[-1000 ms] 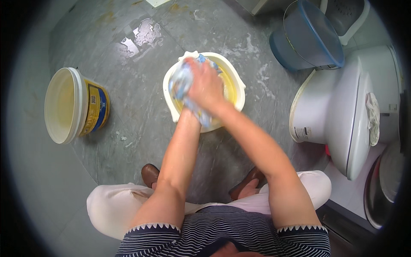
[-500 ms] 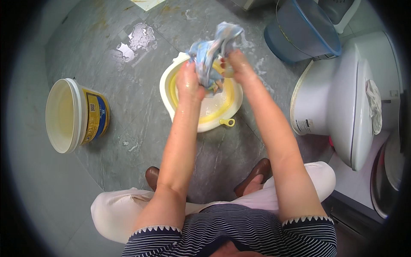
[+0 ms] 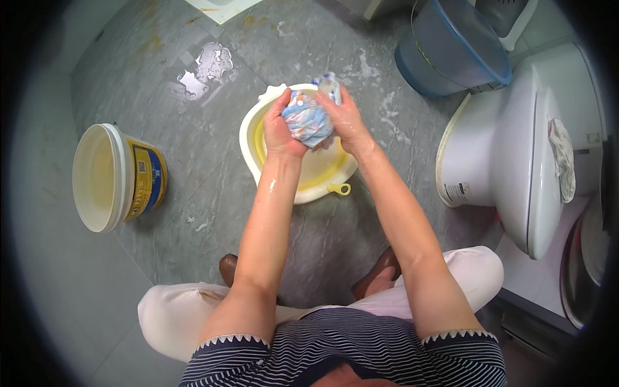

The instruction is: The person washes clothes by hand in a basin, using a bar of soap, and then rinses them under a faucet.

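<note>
A wet, bunched blue patterned cloth [image 3: 308,120] is gathered between my two hands above the basin. My left hand [image 3: 282,131] cups it from the left, fingers curled along its side. From the right, my right hand [image 3: 345,120] grips it, with a whitish-blue end of the cloth poking out near those fingers. Below them on the floor sits a white and yellow basin [image 3: 250,149] with a small yellow hanging loop at its near right. My hands and the cloth hide much of its inside.
On the left stands a white-rimmed, yellow and blue bucket [image 3: 143,178]. A translucent blue bucket [image 3: 445,51] with a wire handle is at the far right, beside a toilet [image 3: 525,148] with a white cloth [image 3: 561,158] on it. Water puddles [image 3: 213,61] lie on the grey floor.
The cloth was stretched loosely upward between my hands; now it is bunched into a compact wad. My right hand has come down and closer to my left.
</note>
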